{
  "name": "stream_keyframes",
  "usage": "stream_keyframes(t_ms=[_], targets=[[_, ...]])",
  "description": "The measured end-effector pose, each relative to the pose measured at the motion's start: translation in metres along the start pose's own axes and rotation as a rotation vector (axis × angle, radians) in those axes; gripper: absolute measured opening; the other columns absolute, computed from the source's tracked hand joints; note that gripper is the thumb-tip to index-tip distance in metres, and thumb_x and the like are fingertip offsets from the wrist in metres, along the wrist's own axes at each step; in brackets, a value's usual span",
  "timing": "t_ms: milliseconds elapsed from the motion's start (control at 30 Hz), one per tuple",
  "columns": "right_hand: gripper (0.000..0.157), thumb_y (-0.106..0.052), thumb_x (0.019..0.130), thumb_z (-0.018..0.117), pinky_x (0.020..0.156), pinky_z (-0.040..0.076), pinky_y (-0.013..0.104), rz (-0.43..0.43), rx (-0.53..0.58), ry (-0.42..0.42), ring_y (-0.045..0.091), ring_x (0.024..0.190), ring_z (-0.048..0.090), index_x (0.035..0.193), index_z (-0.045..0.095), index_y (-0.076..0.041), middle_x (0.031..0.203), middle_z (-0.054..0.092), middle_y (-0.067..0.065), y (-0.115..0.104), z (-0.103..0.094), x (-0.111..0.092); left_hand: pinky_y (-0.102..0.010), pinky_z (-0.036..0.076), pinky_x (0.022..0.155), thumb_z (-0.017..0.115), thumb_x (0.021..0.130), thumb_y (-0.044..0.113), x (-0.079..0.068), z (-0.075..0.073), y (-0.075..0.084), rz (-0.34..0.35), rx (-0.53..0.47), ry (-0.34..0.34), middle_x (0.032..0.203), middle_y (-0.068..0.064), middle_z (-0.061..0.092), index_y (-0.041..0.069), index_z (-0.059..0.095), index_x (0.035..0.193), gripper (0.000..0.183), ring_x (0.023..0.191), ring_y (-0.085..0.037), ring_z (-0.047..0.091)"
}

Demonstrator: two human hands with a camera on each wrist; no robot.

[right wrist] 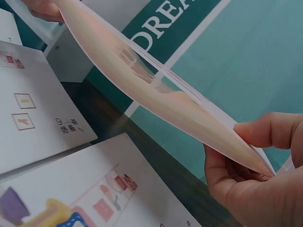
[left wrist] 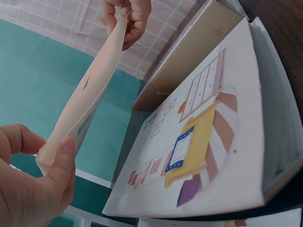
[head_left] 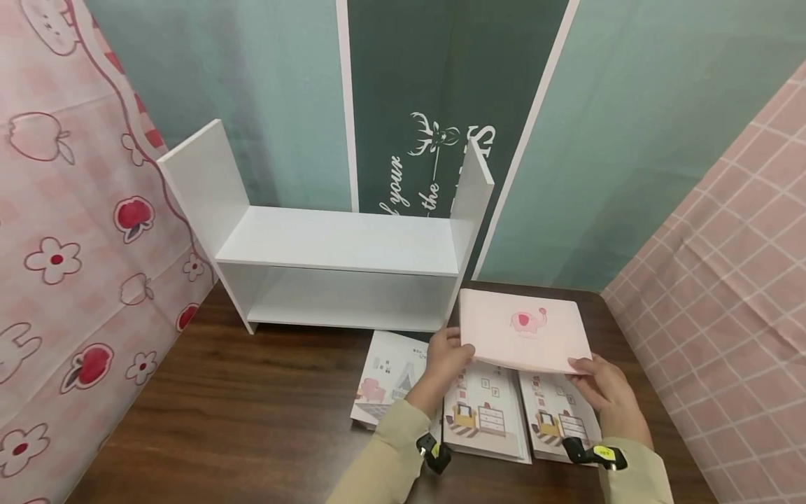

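Note:
A thin pale-pink notebook (head_left: 525, 330) with an elephant drawn on its cover is held up between both hands, above the books on the table. My left hand (head_left: 450, 353) pinches its near left corner between thumb and fingers. At the near right corner my right hand (head_left: 601, 383) grips it, thumb on top and fingers underneath. The right wrist view shows its underside (right wrist: 156, 104) bowing between the hands. Beneath it lie three thick illustrated books side by side: a left one (head_left: 384, 378), a middle one (head_left: 485, 420) and a right one (head_left: 567, 406), partly covered by the notebook and arms.
A white two-tier shelf (head_left: 340, 241) with tall side panels stands at the back of the dark wooden table (head_left: 252, 413), left of the notebook. Printed curtains hang close on the left (head_left: 82, 280) and right (head_left: 730, 280), with a green backdrop (head_left: 661, 140) behind.

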State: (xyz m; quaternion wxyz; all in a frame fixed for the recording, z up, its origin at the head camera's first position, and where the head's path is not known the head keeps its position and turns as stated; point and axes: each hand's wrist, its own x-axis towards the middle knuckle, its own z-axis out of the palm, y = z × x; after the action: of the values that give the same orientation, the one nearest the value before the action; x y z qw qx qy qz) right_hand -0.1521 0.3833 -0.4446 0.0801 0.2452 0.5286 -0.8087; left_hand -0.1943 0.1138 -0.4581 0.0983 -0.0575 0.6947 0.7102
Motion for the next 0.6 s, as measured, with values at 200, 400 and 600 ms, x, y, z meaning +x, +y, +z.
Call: stream_keyframes(t_ms=[200,400,600], targets=[[0.087,0.013,0.085,0.053,0.079,0.049,0.023,0.014,0.056,-0.003,0.008,0.084,0.057,0.148,-0.003,-0.009,0.085,0.06,-0.005,0.008,-0.002,-0.006,-0.025,0.052,0.059,0.061,0.068,0.0,-0.008,-0.005,-0.001,-0.004,0.015,-0.013,0.089,-0.005,0.06,-0.003,0.048,0.126,0.059,0.067,-0.013,0.06],[0.087,0.013,0.085,0.05,0.08,0.048,0.022,-0.018,-0.017,-0.038,0.005,0.086,0.056,0.147,-0.009,-0.004,0.087,0.059,-0.008,0.014,-0.004,-0.011,-0.026,0.053,0.058,0.061,0.065,-0.004,-0.015,-0.01,-0.002,-0.009,-0.019,-0.021,0.088,-0.007,0.058,-0.003,0.05,0.122,0.057,0.064,-0.015,0.06],[0.085,0.012,0.084,0.052,0.079,0.048,0.022,-0.039,-0.061,-0.029,0.005,0.087,0.056,0.147,-0.005,-0.001,0.087,0.059,-0.007,0.022,-0.008,-0.016,-0.026,0.053,0.062,0.062,0.065,-0.002,-0.022,-0.014,-0.003,-0.014,0.003,-0.058,0.088,-0.006,0.059,-0.003,0.049,0.123,0.059,0.068,-0.015,0.061]])
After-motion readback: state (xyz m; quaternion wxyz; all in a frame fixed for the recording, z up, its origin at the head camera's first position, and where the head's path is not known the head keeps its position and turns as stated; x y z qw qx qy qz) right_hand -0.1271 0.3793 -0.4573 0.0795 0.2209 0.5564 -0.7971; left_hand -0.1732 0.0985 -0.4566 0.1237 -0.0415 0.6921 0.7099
